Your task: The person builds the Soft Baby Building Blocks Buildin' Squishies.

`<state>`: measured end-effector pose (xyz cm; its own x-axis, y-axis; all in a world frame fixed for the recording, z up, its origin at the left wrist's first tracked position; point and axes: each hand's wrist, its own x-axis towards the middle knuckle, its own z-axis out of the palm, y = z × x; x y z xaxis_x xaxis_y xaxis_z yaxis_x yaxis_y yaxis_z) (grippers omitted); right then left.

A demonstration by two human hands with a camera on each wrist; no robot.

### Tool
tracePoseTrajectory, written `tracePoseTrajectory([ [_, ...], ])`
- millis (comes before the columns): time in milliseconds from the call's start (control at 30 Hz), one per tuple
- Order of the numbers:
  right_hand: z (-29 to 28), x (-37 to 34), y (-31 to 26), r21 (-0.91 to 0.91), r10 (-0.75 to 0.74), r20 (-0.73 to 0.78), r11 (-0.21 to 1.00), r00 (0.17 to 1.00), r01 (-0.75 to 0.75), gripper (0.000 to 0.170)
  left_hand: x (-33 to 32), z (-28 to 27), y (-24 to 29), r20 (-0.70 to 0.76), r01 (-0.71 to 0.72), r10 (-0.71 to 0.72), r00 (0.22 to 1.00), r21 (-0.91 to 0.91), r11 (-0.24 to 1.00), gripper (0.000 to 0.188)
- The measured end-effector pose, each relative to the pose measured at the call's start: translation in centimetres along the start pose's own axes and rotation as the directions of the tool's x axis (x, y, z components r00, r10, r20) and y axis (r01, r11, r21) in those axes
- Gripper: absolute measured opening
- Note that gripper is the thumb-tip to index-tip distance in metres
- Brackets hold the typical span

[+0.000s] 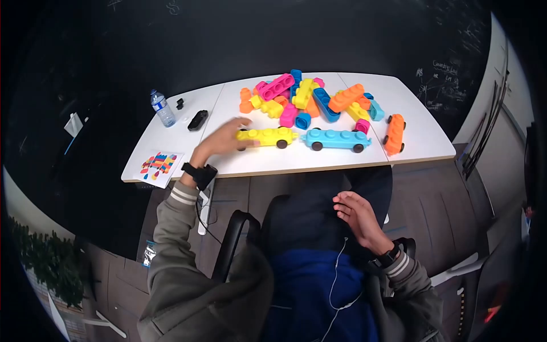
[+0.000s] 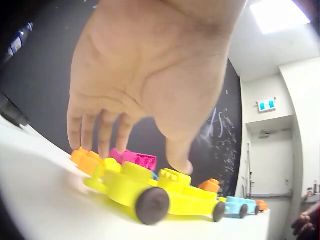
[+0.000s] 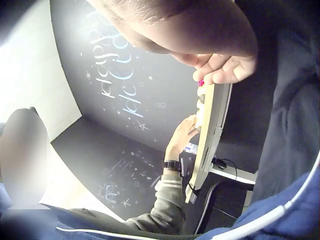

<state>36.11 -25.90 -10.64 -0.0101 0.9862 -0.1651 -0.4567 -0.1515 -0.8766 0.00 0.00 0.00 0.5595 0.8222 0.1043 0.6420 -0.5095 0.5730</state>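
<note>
My left hand is at the left end of a yellow toy car base with dark wheels. In the left wrist view, its fingers and thumb spread downward, apart from each other, above and behind the yellow car base. A light blue car base stands end to end with the yellow one, to its right. Farther right, an orange car base is turned sideways to that row. My right hand hovers over the lap, below the table's front edge, holding nothing, its fingers loosely bent.
Behind the car bases lies a pile of toy blocks, with a pink block on top. On the left of the white table are a water bottle, a black case and a picture sheet. A cable runs from the left wrist.
</note>
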Motion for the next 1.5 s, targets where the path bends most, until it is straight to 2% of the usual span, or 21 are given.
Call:
tracePoseTrajectory([
  [67, 0.1, -0.3, -0.1, 0.006, -0.005, 0.036, 1.0, 0.999, 0.005, 0.017, 0.2, 3.2, 0.8, 0.004, -0.226, 0.251, 0.968, 0.447, 0.865, 0.083],
  [200, -0.4, 0.0, 0.4, -0.035, 0.007, 0.073, 0.999, 0.997, -0.005, 0.018, -1.1, 4.8, 4.7, -0.062, -0.134, 0.184, 0.981, 0.466, 0.875, 0.069],
  [267, -0.2, -0.1, -0.1, -0.039, -0.006, 0.093, 0.999, 0.996, 0.01, 0.023, -3.5, 4.7, 9.3, -0.227, -0.035, 0.107, 0.968, 0.3, 0.953, 0.056],
  [333, 0.6, -0.2, -0.4, -0.087, -0.036, 0.157, 0.995, 0.987, 0.05, 0.033, -5.4, 5.8, 13.8, -0.12, 0.052, -0.052, 0.991, -0.005, 0.999, 0.055],
  [467, 1.4, -0.7, -0.3, -0.027, -0.162, 0.233, 0.984, 0.959, 0.173, 0.048, -7.7, 12.7, 17.9, 0.116, -0.296, 0.288, 0.95, 0.052, 0.954, 0.051],
  [500, 1.2, -1.0, -0.4, -0.007, -0.113, 0.237, 0.993, 0.965, 0.118, 0.046, -7.6, 13.8, 19.1, 0.234, -0.213, 0.21, 0.949, -0.015, 0.977, 0.048],
  [667, 0.1, -0.8, -0.8, 0.096, -0.173, 0.238, 0.983, 0.956, 0.154, 0.043, -1.2, 11.3, 18.5, 0.508, -0.281, 0.275, 0.816, -0.067, 0.957, 0.045],
  [700, 0.2, -0.9, -1.0, 0.135, -0.175, 0.221, 0.98, 0.959, 0.148, 0.042, 0.8, 9.2, 18.1, 0.496, -0.287, 0.298, 0.815, -0.101, 0.953, 0.039],
  [733, 0.3, -0.9, -1.2, 0.176, -0.18, 0.204, 0.974, 0.962, 0.145, 0.04, 5.7, 7.9, 13.1, 0.456, -0.429, 0.521, 0.722, -0.296, 0.853, 0.033],
  [767, 0.3, -0.7, -1.4, 0.183, -0.185, 0.204, 0.972, 0.961, 0.149, 0.04, 7.0, 4.1, 14.5, 0.395, -0.147, 0.306, 0.866, -0.385, 0.911, 0.027],
  [800, 0.2, -0.6, -1.5, 0.181, -0.162, 0.197, 0.975, 0.967, 0.126, 0.038, 11.3, 2.2, 11.3, 0.159, -0.412, 0.427, 0.89, -0.12, 0.903, 0.026],
  [833, 0.2, -0.6, -1.4, 0.178, -0.135, 0.191, 0.979, 0.972, 0.101, 0.036, 13.1, 0.8, 10.7, -0.159, -0.213, 0.193, 0.968, -0.119, 0.97, 0.032],
  [900, 0.0, -0.6, -1.0, 0.168, -0.135, 0.187, 0.98, 0.973, 0.104, 0.035, 19.1, -0.9, 2.5, -0.485, -0.151, 0.382, 0.787, 0.448, 0.881, 0.041],
  [933, 0.1, -0.4, -0.8, 0.152, -0.139, 0.181, 0.982, 0.974, 0.112, 0.034, 20.2, -1.6, -1.1, -0.484, -0.151, 0.385, 0.786, 0.454, 0.878, 0.041],
  [1000, 0.2, -0.3, -0.7, 0.136, -0.145, 0.178, 0.983, 0.973, 0.122, 0.034, 22.0, -2.8, -5.2, -0.155, -0.126, 0.169, 0.973, 0.256, 0.958, 0.052],
  [1033, 0.1, -0.3, -0.8, 0.116, -0.146, 0.171, 0.985, 0.974, 0.127, 0.034, 21.5, -2.6, -5.4, -0.02, -0.255, 0.258, 0.966, 0.082, 0.963, 0.056],
  [1133, -0.4, -0.2, -0.6, 0.137, -0.116, 0.133, 0.986, 0.984, 0.098, 0.034, 20.4, -2.4, -6.0, -0.074, -0.315, 0.364, 0.928, 0.36, 0.878, 0.061],
  [1167, -0.4, -0.2, -0.6, 0.13, -0.112, 0.121, 0.987, 0.986, 0.096, 0.035, 21.3, -2.4, -8.2, -0.153, -0.406, 0.497, 0.854, 0.4, 0.821, 0.057],
  [1333, -0.4, 0.0, -0.4, 0.069, -0.094, 0.064, 0.994, 0.993, 0.09, 0.048, 16.7, -2.7, -4.9, -0.365, -0.128, 0.295, 0.883, 0.418, 0.9, 0.047],
  [1400, -0.4, 0.0, -0.2, 0.072, -0.101, 0.047, 0.993, 0.994, 0.097, 0.049, 14.3, -2.4, -0.7, -0.579, -0.13, 0.278, 0.766, 0.284, 0.95, 0.039],
  [1500, -0.7, 0.2, 0.1, 0.036, -0.107, 0.052, 0.994, 0.993, 0.105, 0.05, 7.2, 0.8, 6.9, -0.465, -0.318, 0.386, 0.797, 0.22, 0.922, 0.037],
])
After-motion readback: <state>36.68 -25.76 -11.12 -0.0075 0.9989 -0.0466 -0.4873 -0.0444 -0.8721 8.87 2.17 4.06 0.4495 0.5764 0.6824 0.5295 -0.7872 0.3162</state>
